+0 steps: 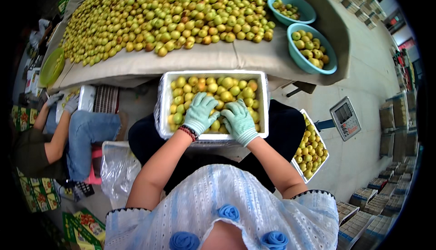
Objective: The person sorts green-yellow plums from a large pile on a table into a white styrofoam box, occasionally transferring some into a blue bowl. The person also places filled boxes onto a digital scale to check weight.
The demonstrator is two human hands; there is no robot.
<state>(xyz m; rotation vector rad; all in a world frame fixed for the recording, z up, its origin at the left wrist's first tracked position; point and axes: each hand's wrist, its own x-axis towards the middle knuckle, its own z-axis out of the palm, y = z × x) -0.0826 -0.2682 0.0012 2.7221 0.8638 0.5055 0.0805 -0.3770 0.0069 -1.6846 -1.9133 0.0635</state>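
A white foam box (165, 100) stands before me between my knees, with clear plastic film around its outside. It is filled with round yellow-green fruits (225, 96), which look like jujubes, some with brown patches. My left hand (201, 112), in a pale green knit glove, lies palm down on them with its fingers apart. Beside it, my right hand (240, 120), gloved alike, presses on the fruit with bent fingers. Both thumbs point toward each other, a small gap between them. Whatever lies under the palms is hidden.
A cloth-covered table (211, 57) bears a heap of fruit (163, 18). Two blue basins (292, 47) with fruit stand at its right. A scale display (345, 118) and another filled box (310, 148) are at my right. At left sits a co-worker (41, 148) with gloved hands.
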